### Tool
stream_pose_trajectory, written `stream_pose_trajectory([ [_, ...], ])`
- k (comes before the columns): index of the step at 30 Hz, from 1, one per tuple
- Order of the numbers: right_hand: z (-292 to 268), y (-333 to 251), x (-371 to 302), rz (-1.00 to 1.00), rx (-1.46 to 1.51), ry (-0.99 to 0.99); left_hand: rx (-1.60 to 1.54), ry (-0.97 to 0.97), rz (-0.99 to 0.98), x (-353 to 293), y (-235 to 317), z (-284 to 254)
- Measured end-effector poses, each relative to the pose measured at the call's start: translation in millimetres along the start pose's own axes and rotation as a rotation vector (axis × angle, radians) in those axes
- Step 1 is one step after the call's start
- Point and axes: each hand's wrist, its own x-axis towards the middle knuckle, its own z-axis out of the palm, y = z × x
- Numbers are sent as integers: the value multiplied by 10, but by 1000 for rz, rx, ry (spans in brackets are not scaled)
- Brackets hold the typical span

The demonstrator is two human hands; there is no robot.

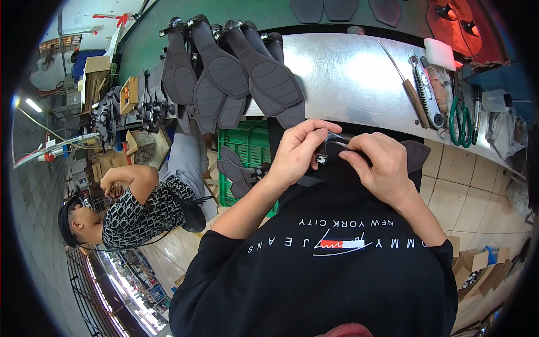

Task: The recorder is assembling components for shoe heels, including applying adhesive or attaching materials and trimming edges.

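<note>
Close to my chest, at the near edge of the metal worktop, I hold a dark sandal (pixel 415 155). Its brown-grey sole sticks out past my right hand (pixel 382 165). The right thumb and fingers pinch the dark, curved edge near the heel end. My left hand (pixel 295 151) has its thumb and index finger closed on the strap end, beside a shiny silver ornament (pixel 321 159). My fingers partly cover the strap, so its exact shape is hidden. Left of my hands, several similar sandals (pixel 227 70) lie in an overlapping pile, soles up.
A shiny metal worktop (pixel 337 73) carries a wooden-handled awl (pixel 414 101), a utility knife (pixel 429 109) and green-handled scissors (pixel 461 123) at right. A green crate (pixel 244 137) with sandals stands below left. Another person (pixel 151 208) works at left. Soles (pixel 339 8) lie on the green surface beyond.
</note>
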Motion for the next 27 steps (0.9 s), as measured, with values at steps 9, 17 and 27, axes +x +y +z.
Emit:
stream_pose_trajectory([
  [9,75,-6,-62,87,84,17,191,-14,13,-51,-23,72],
  [17,39,-20,-80,320,252,0,279,-90,115,-18,-95,6],
  [27,-177,10,217,414,405,-324,89,-70,114,-140,101,1],
])
